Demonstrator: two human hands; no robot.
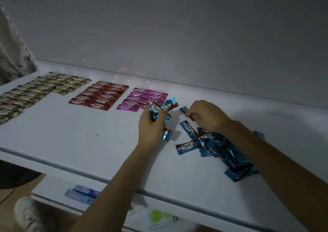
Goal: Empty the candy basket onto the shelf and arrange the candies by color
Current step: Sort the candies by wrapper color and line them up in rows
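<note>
Blue candies (229,153): a loose, overlapping heap on the white shelf (88,143), right of centre, partly under the right forearm. A few singles lie at the heap's left edge, one reading "Choco".

Left hand (152,125): fingers curled round a bunch of blue candies (158,109), held just above the shelf, with wrapper ends fanning out above and below the fist.

Right hand (205,116): fingertips drawn together on a single blue candy (185,110) lying beside the bunch. It appears to be a pinch, but the light is dim.

Sorted blocks sit further left, flat, in neat rows: pink candies (143,98) just behind the left hand, then red candies (101,96), then gold candies (35,93) at the far left. The blocks are apart from each other.

A small yellowish speck (96,135) lies on the bare shelf.

On the lower shelf are blue packs (79,192) and a packet with a green face (159,215).
</note>
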